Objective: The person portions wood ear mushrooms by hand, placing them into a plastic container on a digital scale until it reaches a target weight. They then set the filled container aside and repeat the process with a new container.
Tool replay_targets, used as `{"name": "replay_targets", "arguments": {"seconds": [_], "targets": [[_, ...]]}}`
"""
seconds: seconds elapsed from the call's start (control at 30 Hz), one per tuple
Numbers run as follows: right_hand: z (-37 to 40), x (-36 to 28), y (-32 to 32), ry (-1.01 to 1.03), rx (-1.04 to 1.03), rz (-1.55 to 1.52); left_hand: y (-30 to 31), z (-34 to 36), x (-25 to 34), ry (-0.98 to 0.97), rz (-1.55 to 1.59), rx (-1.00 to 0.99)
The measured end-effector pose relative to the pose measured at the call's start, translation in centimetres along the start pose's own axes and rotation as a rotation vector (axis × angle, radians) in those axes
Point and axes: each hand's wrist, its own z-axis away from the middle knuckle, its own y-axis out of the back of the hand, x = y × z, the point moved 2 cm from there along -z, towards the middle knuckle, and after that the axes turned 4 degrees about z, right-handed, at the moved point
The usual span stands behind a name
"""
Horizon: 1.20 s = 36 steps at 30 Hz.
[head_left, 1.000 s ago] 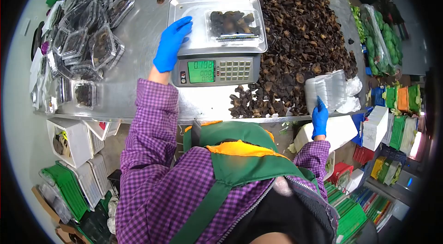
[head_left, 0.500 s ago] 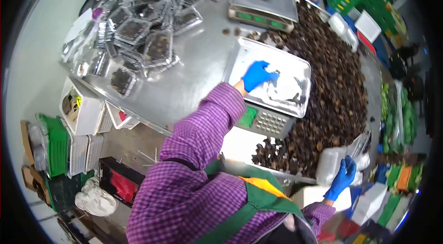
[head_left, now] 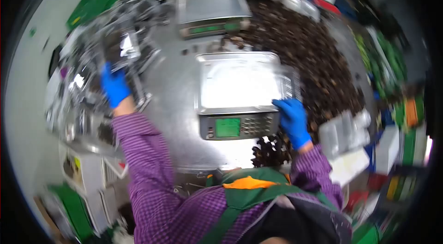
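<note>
Shiny metal scale tray (head_left: 240, 82), table (head_left: 177, 105)

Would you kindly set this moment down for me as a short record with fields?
Left hand: blue glove, over the filled clear boxes; grip too blurred to tell.
Right hand: blue glove, at the right edge of the tray, beside what looks like an empty clear box.
Scale: green display lit; tray looks bare.
Dried mushrooms: dark heap right of the scale.
Second scale: farther back on the table.
</note>
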Motion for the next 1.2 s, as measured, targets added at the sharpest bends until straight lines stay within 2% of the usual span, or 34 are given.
{"name": "replay_targets", "arguments": {"seconds": [0.03,0.07,0.1,0.13,0.17,0.2,0.23,0.3,0.37,0.43,0.53,0.6,0.63,0.7,0.77,0.83,0.87,0.93,1.03,1.17,1.2], "targets": [[-1.0,-0.6,-0.2,0.017,-0.054,-0.06,0.5,-0.2,-4.7,0.031,0.28,-0.021],[-1.1,-0.3,-1.1,0.038,-0.079,-0.035,0.5,-2.0,-14.7,0.542,0.918,0.047],[-1.1,0.0,-2.2,0.067,-0.103,-0.017,0.7,-1.6,-14.0,0.541,0.854,0.009],[-1.4,-0.5,-2.3,0.076,-0.134,-0.066,1.0,-0.7,-14.2,0.447,0.714,-0.01],[-1.6,-1.0,-2.4,0.092,-0.168,-0.125,1.0,1.1,-12.2,0.258,0.482,-0.102],[-1.6,-1.0,-2.4,0.063,-0.181,-0.181,0.2,2.8,-4.7,0.602,0.84,0.019],[-1.5,-0.8,-2.4,0.041,-0.194,-0.241,-0.6,4.3,-5.5,0.604,0.843,-0.054],[-0.8,0.4,-2.1,-0.015,-0.18,-0.26,-2.6,8.8,0.7,0.652,0.838,-0.1],[0.0,2.2,-1.9,0.021,-0.206,-0.208,-4.6,12.3,5.4,0.634,0.718,-0.28],[0.3,3.3,-0.7,-0.02,-0.235,-0.262,-6.5,15.0,9.3,0.64,0.722,-0.364],[0.0,7.3,0.2,-0.166,-0.093,-0.454,-9.4,18.0,13.3,0.672,0.707,-0.487],[-1.2,11.6,1.2,-0.254,0.023,-0.265,-10.6,19.4,16.5,0.73,0.616,-0.575],[-1.7,14.2,1.6,-0.263,0.078,-0.136,-11.2,20.3,16.8,0.729,0.608,-0.574],[-2.8,19.8,1.9,-0.448,0.044,0.046,-12.5,22.0,16.9,0.587,0.601,-0.636],[-4.0,25.5,1.4,-0.611,-0.025,0.259,-13.1,22.7,18.9,0.611,0.598,-0.657],[-5.6,28.7,1.7,-0.779,-0.159,0.328,-14.0,23.6,19.3,0.636,0.655,-0.657],[-5.9,29.6,0.9,-0.773,-0.165,0.32,-14.3,23.8,19.6,0.671,0.688,-0.661],[-6.3,30.7,-1.7,-0.739,-0.319,0.286,-14.7,24.2,19.1,0.681,0.675,-0.642],[-5.1,28.5,-4.0,-0.659,-0.514,0.26,-15.0,24.1,19.7,0.678,0.696,-0.579],[-3.1,28.3,-4.9,-0.665,-0.508,0.067,-14.5,23.1,22.0,0.613,0.779,-0.436],[-2.9,28.2,-4.3,-0.601,-0.464,0.058,-14.4,22.4,23.1,0.571,0.718,-0.41]]}}
